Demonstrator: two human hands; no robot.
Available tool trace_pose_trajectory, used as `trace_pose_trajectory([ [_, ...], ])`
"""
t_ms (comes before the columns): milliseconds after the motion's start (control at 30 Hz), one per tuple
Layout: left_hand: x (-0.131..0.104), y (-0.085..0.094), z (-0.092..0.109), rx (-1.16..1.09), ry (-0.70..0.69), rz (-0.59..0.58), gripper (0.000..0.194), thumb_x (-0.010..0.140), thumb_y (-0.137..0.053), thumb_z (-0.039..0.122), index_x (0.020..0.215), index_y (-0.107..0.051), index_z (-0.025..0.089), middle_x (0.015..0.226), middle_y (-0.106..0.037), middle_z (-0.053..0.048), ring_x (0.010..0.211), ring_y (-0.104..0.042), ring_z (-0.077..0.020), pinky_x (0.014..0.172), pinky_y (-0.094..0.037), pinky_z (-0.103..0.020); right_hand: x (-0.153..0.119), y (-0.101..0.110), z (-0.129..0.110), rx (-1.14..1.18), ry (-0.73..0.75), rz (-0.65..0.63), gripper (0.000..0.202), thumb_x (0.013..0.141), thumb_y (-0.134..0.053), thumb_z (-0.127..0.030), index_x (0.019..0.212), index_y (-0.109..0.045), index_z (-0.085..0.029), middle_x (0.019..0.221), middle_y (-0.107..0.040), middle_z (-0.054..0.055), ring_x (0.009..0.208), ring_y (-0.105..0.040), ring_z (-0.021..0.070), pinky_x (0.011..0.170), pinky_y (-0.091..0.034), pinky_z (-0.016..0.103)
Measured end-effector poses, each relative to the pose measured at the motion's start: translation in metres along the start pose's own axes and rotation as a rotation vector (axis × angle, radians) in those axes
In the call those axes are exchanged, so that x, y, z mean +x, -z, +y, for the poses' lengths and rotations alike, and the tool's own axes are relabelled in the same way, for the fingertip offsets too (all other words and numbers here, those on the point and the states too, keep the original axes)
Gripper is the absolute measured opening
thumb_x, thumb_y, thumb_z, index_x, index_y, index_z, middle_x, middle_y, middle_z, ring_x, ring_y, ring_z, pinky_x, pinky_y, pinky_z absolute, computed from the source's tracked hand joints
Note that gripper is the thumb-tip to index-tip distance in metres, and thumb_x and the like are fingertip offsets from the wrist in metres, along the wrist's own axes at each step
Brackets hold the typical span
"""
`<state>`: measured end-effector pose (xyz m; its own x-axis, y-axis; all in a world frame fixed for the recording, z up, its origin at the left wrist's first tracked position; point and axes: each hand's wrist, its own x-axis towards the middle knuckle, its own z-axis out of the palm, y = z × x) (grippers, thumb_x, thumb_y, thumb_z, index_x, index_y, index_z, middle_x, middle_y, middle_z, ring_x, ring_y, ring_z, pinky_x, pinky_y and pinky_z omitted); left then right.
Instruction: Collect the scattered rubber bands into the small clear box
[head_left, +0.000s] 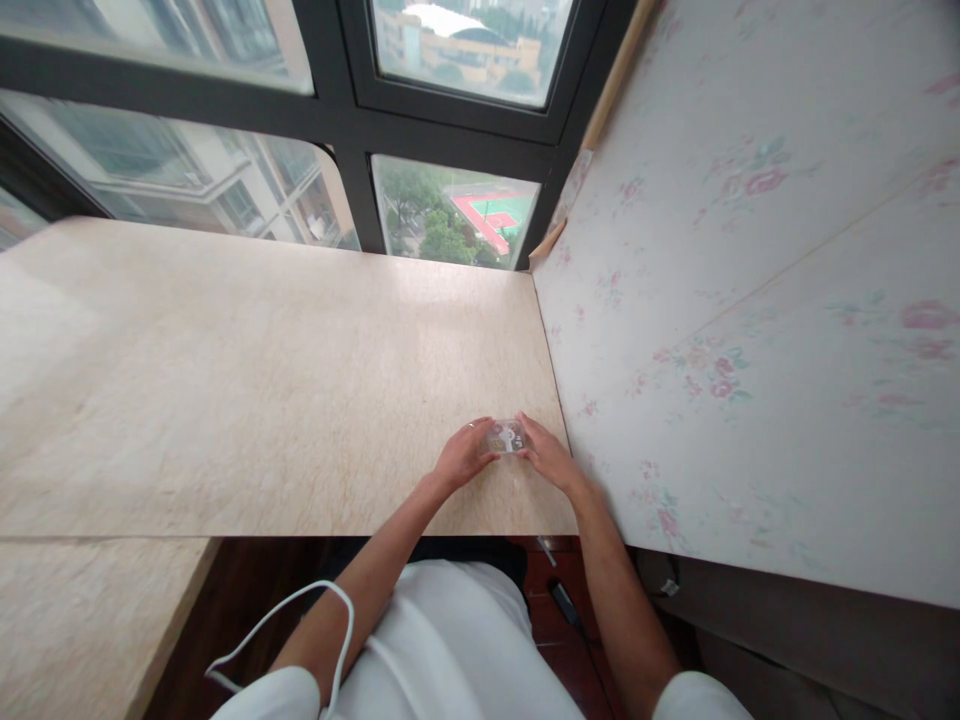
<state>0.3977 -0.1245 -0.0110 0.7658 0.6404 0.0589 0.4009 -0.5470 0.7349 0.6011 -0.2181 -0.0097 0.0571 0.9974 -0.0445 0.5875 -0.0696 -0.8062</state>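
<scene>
A small clear plastic box (507, 437) with white shapes inside is held between my two hands, over the right part of the beige stone sill. My left hand (465, 455) grips its left end, the fingers at the far edge and the thumb at the near one; a ring shows on one finger. At the right end, my right hand (546, 453) holds the box in the same way. Its contents are too small to make out.
The beige sill (247, 390) stretches left beneath dark-framed windows (450, 125). A flowered wall (750, 330) rises close to my right forearm. A white cable (349, 610) loops by my left arm. Below the sill's front edge lies a black plug (564, 603).
</scene>
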Motion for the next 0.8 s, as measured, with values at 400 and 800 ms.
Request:
trace_pose_trajectory([
  [400,0.004,0.007,0.003,-0.003,0.027,-0.017,0.056,0.074,-0.073,0.026,0.125,-0.051,0.023,0.131,-0.056,-0.010,0.123,-0.051,-0.0282,0.103,-0.040,-0.045,-0.003,-0.006,-0.002,-0.024,-0.027,0.071,0.074,0.076,-0.061,-0.015,0.145,-0.035,-0.025,0.144,-0.042,0.009,0.134,-0.036,0.0218,0.114,-0.021,0.044],
  [800,0.000,-0.002,-0.003,-0.008,0.015,0.037,0.064,0.074,-0.073,0.028,0.130,-0.046,0.015,0.135,-0.052,-0.016,0.128,-0.046,-0.0269,0.107,-0.035,-0.043,-0.009,-0.019,0.001,0.060,-0.056,0.163,0.075,0.076,-0.061,-0.015,0.146,-0.033,-0.025,0.148,-0.038,0.010,0.134,-0.038,0.0222,0.110,-0.031,0.044],
])
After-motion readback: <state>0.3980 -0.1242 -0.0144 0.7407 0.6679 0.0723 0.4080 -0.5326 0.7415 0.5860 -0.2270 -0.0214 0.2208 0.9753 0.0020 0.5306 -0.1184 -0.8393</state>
